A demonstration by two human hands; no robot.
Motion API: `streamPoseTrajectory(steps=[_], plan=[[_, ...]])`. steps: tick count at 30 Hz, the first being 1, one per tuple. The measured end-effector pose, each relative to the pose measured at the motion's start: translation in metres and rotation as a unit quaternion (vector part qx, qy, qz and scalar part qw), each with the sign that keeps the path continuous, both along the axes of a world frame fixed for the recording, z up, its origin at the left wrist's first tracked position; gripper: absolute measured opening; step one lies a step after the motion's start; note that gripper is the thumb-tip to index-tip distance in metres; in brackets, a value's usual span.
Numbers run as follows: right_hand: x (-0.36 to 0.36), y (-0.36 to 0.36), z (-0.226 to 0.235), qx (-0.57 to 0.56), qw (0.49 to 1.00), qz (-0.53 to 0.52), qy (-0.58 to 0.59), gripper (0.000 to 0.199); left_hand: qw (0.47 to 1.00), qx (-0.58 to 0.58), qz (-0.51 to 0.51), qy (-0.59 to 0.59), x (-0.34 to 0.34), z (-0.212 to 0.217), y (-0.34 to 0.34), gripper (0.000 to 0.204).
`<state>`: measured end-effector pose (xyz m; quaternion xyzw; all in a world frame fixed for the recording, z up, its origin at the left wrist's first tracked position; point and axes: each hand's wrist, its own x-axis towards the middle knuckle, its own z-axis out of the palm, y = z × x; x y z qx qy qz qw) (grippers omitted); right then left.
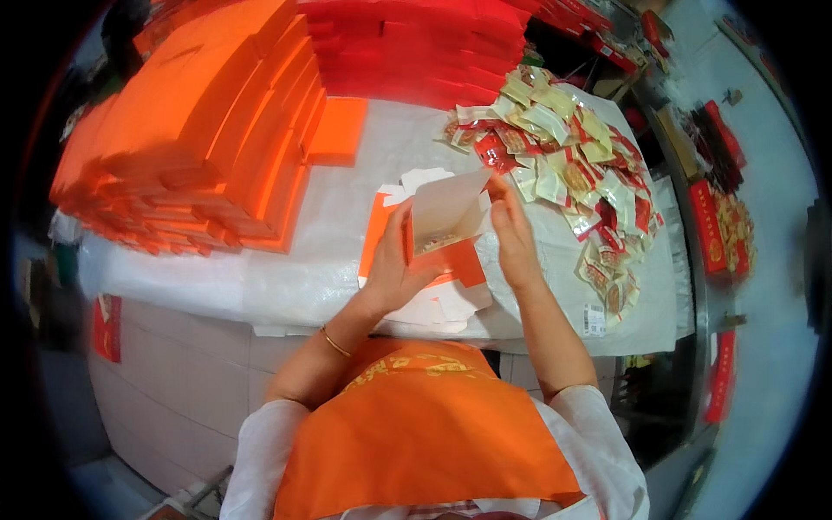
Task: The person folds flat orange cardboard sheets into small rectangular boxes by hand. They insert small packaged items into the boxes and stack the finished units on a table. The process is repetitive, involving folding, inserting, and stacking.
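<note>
Between my hands, over the near part of the table, is an orange cardboard box (457,260) with a pale inside and its lid flap raised. My left hand (394,267) grips the box's left side, thumb along the front. My right hand (513,227) is closed at the right edge, by the raised lid and a side flap; its fingertips are partly hidden behind the cardboard. Something small and pale shows inside the box, too unclear to name. Under the box lie flat orange-and-white carton blanks (440,310), with white flaps sticking out.
A tall stack of orange boxes (204,130) stands on the left of the white-covered table (286,282). Red boxes (416,52) are piled at the back. Heaped on the right are small sealed food packets (563,152). A metal frame (693,381) runs beyond the table's right edge.
</note>
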<state>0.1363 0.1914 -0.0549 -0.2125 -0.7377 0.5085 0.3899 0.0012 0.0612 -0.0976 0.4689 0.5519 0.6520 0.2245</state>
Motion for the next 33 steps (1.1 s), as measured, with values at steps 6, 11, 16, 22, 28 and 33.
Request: streamPoseTrajectory(steps=[6,11,16,22,28,33], plan=[[-0.022,-0.023,-0.011,-0.301,0.932,0.088,0.18,0.049,0.982,0.136,-0.029,-0.131,0.01,0.016,0.001,0.055],[-0.025,-0.028,-0.002,-0.305,0.934,0.095,0.162,0.034,0.992,0.023,0.048,-0.116,0.015,0.035,-0.003,0.04],[-0.021,-0.026,0.011,-0.238,0.965,0.095,0.053,0.024,0.993,-0.006,0.082,-0.089,0.013,0.039,-0.001,0.027],[-0.029,-0.018,-0.006,-0.15,0.987,0.03,0.039,0.022,0.991,0.008,0.088,-0.097,0.011,0.037,0.004,0.021],[-0.031,-0.021,-0.005,-0.178,0.98,0.031,0.078,0.018,0.993,0.074,0.055,-0.08,0.002,0.028,0.004,0.017],[-0.029,-0.013,-0.018,-0.178,0.973,0.063,0.133,0.016,0.982,0.128,0.055,0.131,-0.008,0.023,0.003,0.023]])
